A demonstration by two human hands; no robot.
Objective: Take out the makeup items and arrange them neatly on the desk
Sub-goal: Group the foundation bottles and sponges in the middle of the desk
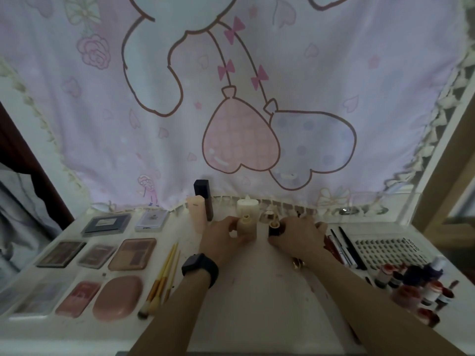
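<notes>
My left hand [223, 236] grips a small cream foundation bottle [247, 226] standing at the back middle of the white desk [257, 304]. My right hand [298, 235] closes on a small dark bottle [275, 228] with a gold neck beside it. Behind them stand a pink tube [196, 213], a tall black stick [204, 199], a cream pump bottle [248, 207] and a silver cap [268, 216]. Eyeshadow palettes [132, 254] and compacts [117, 296] lie in rows on the left. Yellow-handled brushes [164, 276] lie next to them.
Pencils and liners [344, 246] and a tray of false lashes [385, 249] lie on the right, with several small red and dark bottles [416, 286] at the right edge. A pink cartoon cloth [231, 98] hangs behind the desk. A gold ring [298, 264] lies under my right wrist.
</notes>
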